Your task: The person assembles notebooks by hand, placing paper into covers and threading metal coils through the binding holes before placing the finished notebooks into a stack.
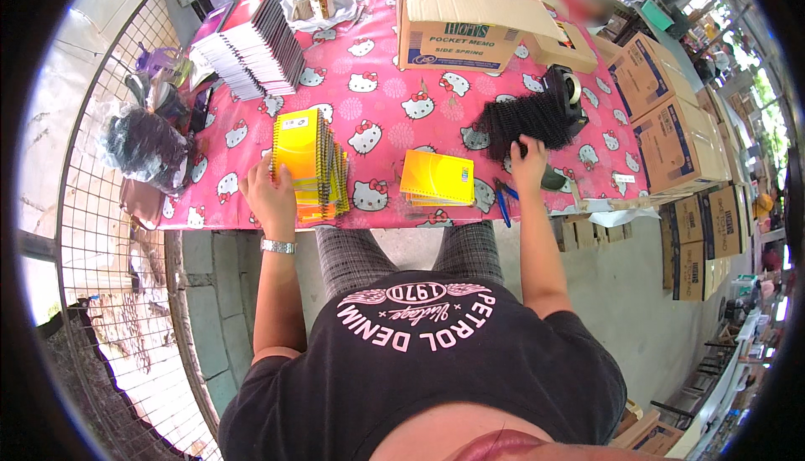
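A stack of yellow spiral notebooks stands near the table's front edge, left of centre. My left hand grips its near left side, thumb and fingers against the notebooks. To the right lies a pile of black spiral binding coils. My right hand is at the pile's near edge, fingers curled in a pinch on a black coil; the fingertips are partly lost against the black. Between my hands a smaller stack of yellow notebooks lies flat. Blue-handled pliers rest beside it, left of my right wrist.
A tape dispenser stands behind the coils. An open cardboard box sits at the back, and a tall stack of spiral-bound books at the back left. Plastic-wrapped dark bundles border the left edge; cartons are piled at right.
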A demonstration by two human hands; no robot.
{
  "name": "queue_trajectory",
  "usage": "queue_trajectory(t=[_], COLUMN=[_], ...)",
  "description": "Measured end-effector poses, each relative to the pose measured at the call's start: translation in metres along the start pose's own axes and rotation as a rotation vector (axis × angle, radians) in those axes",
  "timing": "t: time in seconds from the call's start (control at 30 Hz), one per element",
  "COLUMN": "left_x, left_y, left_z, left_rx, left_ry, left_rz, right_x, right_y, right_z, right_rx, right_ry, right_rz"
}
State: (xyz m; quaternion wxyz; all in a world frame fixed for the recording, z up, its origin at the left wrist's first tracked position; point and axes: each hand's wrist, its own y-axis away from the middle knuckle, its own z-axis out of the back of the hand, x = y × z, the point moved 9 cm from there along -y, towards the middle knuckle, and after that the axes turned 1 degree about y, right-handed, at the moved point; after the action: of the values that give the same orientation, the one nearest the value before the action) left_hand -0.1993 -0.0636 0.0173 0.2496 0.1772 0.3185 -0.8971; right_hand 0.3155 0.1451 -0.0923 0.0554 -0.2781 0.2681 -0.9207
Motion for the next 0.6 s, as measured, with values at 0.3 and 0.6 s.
queue_trajectory(t=[0.3,0.6], left_x=[-0.092,-0.228], left_y=[0.008,0.145], left_z=[0.016,-0.131], left_rx=[-0.182,0.734], left_ry=[0.069,0.070], left_rz=[-0.319,-1.116], right_x=[-0.032,-0.008], right_y=[-0.047,-0.052], right_z=[-0.060,-0.065], right_rx=[0.389,0.333], right_ry=[0.369,0.429], right_rz=[-0.183,-0.082])
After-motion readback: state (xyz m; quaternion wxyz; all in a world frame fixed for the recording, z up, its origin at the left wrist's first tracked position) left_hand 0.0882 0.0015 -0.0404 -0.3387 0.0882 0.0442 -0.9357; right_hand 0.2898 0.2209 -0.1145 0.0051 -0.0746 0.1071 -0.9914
